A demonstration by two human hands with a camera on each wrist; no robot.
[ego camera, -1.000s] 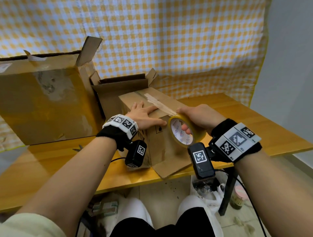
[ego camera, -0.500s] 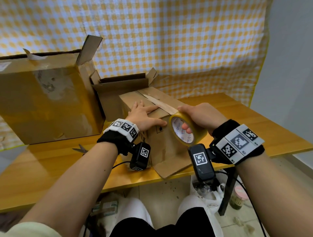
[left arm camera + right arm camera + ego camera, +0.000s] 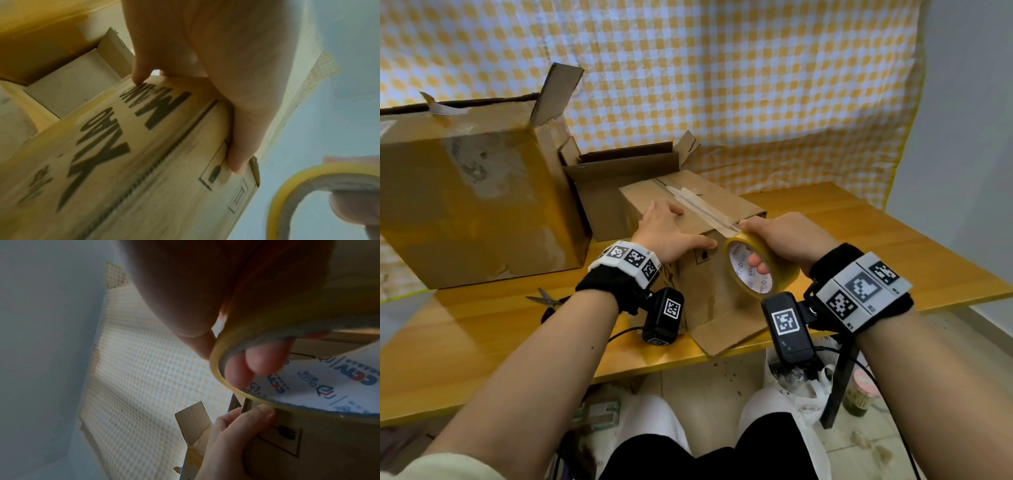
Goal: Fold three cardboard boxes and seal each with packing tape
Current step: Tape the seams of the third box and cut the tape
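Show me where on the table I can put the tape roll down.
Bare wood lies right of the small box, out to the table edge, and at the near left, in front of the big box past the scissors. The back left is crowded: three boxes stand close together there.

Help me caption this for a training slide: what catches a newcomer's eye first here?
The yellow tape roll stands out at centre, gripped by the right hand at the near top edge of the small box. The left hand lies flat on that box's top, beside its taped seam. At left, a big box with raised flaps stands on the table.
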